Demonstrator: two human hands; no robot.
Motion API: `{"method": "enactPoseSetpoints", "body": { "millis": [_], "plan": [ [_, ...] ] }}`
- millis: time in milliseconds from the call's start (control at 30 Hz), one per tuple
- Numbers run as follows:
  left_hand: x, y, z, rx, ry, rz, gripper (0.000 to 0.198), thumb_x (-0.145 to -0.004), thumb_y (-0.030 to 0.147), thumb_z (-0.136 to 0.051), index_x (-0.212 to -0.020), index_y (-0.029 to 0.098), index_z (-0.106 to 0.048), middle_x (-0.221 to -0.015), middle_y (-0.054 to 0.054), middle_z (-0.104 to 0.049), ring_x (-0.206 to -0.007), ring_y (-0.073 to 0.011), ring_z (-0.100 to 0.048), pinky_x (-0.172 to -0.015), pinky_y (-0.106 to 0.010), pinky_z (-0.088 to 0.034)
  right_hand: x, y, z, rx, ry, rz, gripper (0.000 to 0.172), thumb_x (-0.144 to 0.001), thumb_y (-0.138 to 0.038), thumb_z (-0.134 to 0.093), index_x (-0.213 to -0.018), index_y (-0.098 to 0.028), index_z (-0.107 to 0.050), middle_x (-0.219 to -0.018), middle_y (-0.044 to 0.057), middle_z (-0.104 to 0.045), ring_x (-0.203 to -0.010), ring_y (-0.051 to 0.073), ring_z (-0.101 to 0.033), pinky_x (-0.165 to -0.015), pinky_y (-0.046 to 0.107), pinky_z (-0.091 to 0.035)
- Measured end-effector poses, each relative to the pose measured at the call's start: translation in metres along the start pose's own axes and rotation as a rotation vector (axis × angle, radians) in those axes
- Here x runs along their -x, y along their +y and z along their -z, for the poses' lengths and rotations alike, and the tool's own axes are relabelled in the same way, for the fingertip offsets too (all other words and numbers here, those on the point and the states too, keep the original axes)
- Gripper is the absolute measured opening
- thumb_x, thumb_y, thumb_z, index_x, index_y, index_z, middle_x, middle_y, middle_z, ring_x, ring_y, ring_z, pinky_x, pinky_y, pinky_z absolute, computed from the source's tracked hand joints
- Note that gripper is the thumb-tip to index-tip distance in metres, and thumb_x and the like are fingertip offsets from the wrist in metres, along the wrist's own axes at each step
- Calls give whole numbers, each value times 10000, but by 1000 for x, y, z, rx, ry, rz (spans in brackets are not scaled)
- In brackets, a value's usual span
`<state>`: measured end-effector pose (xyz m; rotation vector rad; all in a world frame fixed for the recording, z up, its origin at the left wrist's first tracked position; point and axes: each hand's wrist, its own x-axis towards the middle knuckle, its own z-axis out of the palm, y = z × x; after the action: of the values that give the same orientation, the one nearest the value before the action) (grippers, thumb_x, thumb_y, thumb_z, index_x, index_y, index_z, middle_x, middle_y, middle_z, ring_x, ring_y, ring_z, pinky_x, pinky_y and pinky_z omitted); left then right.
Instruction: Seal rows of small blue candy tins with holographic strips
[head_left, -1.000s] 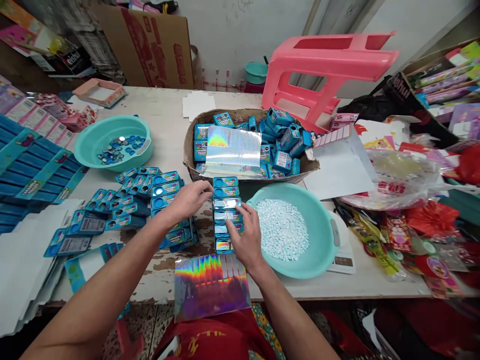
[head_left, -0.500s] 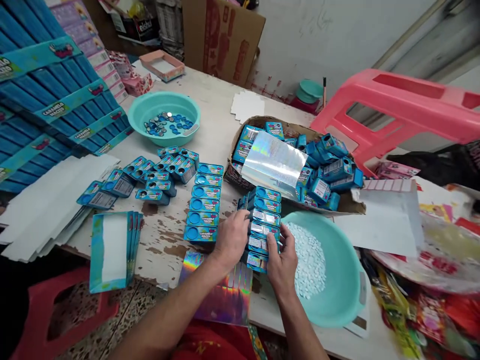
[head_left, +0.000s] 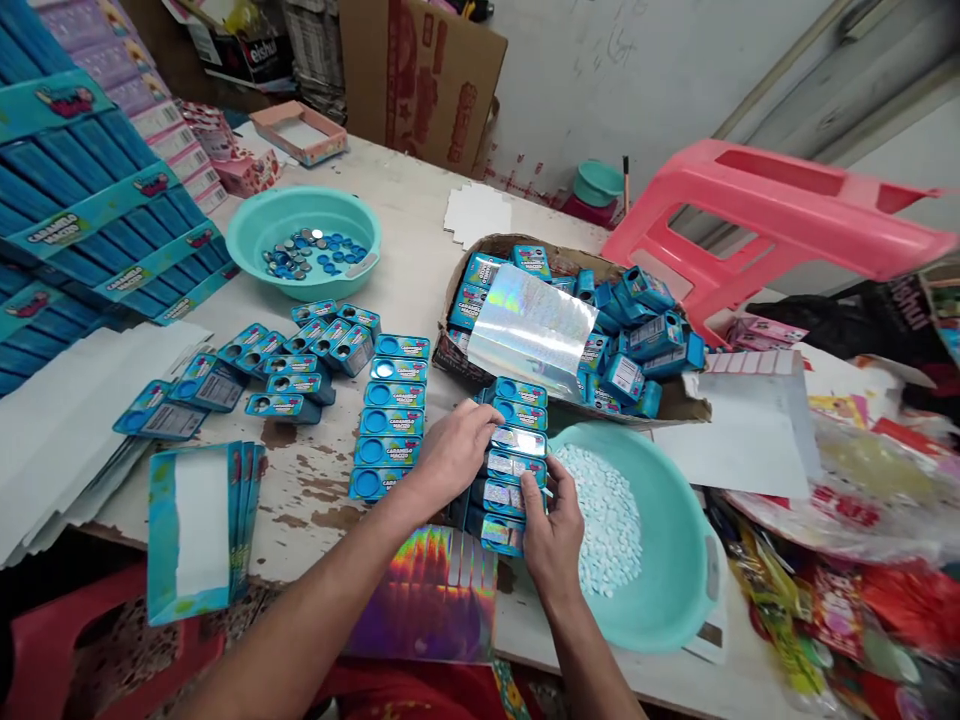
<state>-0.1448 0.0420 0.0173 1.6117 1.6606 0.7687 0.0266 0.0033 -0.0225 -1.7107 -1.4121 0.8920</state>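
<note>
A row of small blue candy boxes (head_left: 519,392) marked "Caramelo Macizo" stands in front of me. The far boxes show round recesses on top, while the nearer ones carry shiny silvery strips. My left hand (head_left: 456,452) is at the left side of this row, fingers bent and pressed together; whatever is between them is hidden. My right hand (head_left: 553,525) grips the row's right side, its thumb on top of a nearer box and its fingers along the edge. Left of my left hand is a second row of blue boxes (head_left: 391,422). A holographic sheet (head_left: 427,610) lies below my wrists.
A turquoise basin (head_left: 679,560) of white pellets stands at right, another basin (head_left: 247,235) with blue discs at back left. A carton (head_left: 450,365) of blue boxes sits behind the rows. Loose boxes (head_left: 292,385) and folded trays (head_left: 161,530) lie left. A pink stool (head_left: 675,200) is back right.
The view has shifted a little, and most things appear further left. My left fingers have drawn together near the row's left edge. My right hand keeps its grip on the boxes.
</note>
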Motion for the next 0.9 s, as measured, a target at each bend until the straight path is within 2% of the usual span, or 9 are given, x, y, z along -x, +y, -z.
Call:
{"method": "enactPoseSetpoints", "body": {
  "millis": [133,433,633,767,900],
  "plan": [
    [-11,4,9,-223,-115,-75,264,-918,309,-353,-934,229,-605,-895,-35,-559,-828,-176,-572,-688,-262,-409,-1,0,0,-31,-10,-24,510,-817,-464,-535,-1232,-171,-482,-1159,126,-576,-987,239,-582,-797,382,-492],
    [-37,20,18,-426,-307,-143,304,-916,344,-337,-816,185,-575,-833,-37,-490,-716,-156,-511,-609,-257,-353,-2,-2,3,-29,-5,29,438,-847,-423,-520,-1213,-185,-481,-1145,110,-578,-1016,228,-561,-827,383,-478],
    [-44,19,14,-526,-285,-241,210,-873,299,-423,-809,177,-581,-896,-63,-472,-839,-198,-473,-673,-293,-387,-3,-1,3,-24,-7,44,428,-855,-410,-518,-1221,-194,-473,-1126,93,-583,-1029,220,-556,-853,384,-467],
    [-41,21,8,-613,-224,-297,130,-855,246,-463,-809,169,-558,-1012,-83,-458,-929,-223,-425,-747,-336,-401,-3,-2,4,-17,-4,59,417,-858,-399,-516,-1220,-195,-478,-1130,94,-580,-1031,219,-554,-863,390,-464],
    [-37,19,6,-646,-212,-353,77,-856,204,-461,-871,168,-527,-1064,-87,-451,-969,-227,-385,-803,-365,-388,-4,-4,4,-10,5,84,403,-863,-395,-508,-1214,-198,-483,-1123,91,-576,-1022,217,-554,-872,395,-462]
  ]
}}
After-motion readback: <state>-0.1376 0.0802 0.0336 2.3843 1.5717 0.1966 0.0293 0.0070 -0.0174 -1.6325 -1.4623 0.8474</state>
